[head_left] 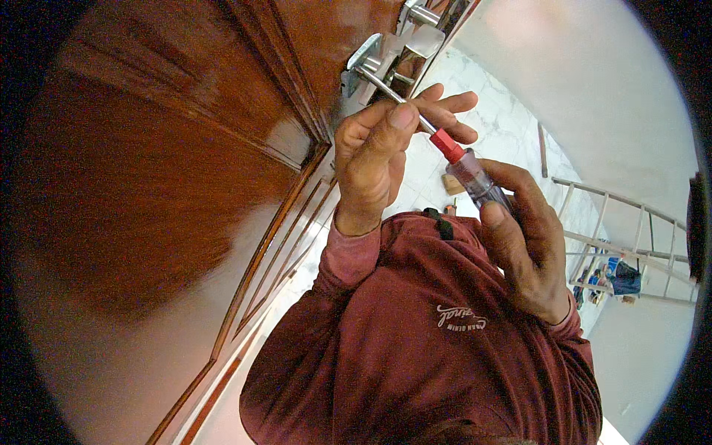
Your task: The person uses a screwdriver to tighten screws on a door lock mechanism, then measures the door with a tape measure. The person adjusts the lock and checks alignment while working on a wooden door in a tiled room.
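A screwdriver (pixel 466 165) with a clear handle and red collar points its metal shaft up-left at the silver door handle plate (pixel 368 61) on a brown wooden door (pixel 170 148). My right hand (pixel 523 237) is wrapped around the screwdriver's handle. My left hand (pixel 378 152) pinches the shaft between thumb and fingers, just below the lock plate. The tip meets the metal plate beside the lever handle (pixel 424 38).
The panelled door fills the left half of the view. White marble floor (pixel 512 133) lies past the door edge, with a small block on it. A metal ladder (pixel 630 252) lies at the right beside a white wall. My maroon shirt fills the lower middle.
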